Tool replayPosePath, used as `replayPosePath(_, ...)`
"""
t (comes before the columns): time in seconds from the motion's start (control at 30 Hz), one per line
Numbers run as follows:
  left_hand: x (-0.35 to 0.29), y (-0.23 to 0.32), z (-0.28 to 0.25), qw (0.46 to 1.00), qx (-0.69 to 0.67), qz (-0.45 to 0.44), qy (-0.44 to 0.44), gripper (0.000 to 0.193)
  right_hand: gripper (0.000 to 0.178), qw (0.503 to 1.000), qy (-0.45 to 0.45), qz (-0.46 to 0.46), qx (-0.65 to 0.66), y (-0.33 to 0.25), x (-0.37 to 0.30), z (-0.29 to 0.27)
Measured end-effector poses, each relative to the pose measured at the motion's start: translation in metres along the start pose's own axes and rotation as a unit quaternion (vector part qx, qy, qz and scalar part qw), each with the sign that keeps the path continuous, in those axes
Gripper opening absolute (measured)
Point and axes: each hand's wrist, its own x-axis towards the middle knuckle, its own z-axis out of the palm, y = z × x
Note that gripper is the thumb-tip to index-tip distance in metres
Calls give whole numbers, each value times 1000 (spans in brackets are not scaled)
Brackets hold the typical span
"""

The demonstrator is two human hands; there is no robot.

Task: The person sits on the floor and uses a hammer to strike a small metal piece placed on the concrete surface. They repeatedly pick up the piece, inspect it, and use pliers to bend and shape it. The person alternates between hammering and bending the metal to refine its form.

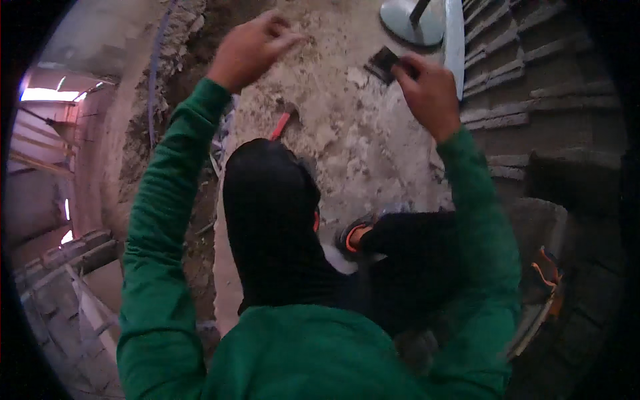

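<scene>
My right hand (430,93) is closed on a small dark flat rectangular piece (381,65), pinched at its near right corner and held above the rough concrete floor (360,127). I cannot make out what kind of thing it is. Farther left, my left hand (250,53) hangs over the far side of the floor, fingers loosely bent and thumb apart from them. Nothing shows in its grasp. A red handle (281,125) lies on the floor just beyond my left knee; the rest of that tool cannot be made out.
Beyond my right hand stands a round grey base (412,27) with a dark post. Rows of stacked grey slabs (507,100) line the right side. Orange straps (550,280) lie low on the right. A strip of broken soil (183,73) with a bluish line (155,80) runs on the left.
</scene>
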Motion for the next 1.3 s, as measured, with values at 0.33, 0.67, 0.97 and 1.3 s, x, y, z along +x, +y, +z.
replayPosePath(0.33,-275,-149,227,938,174,-284,-98,52,8,984,-131,102,-72,185,-67,248)
replayPosePath(0.67,-245,-155,267,916,131,-367,-98,39,10,993,-79,77,-51,194,-93,303)
replayPosePath(0.97,-184,-100,238,890,-133,-421,-113,34,27,942,-281,165,-81,197,-76,292)
replayPosePath(1.3,-114,-74,271,947,62,-259,-178,33,16,965,-222,120,-68,203,-80,298)
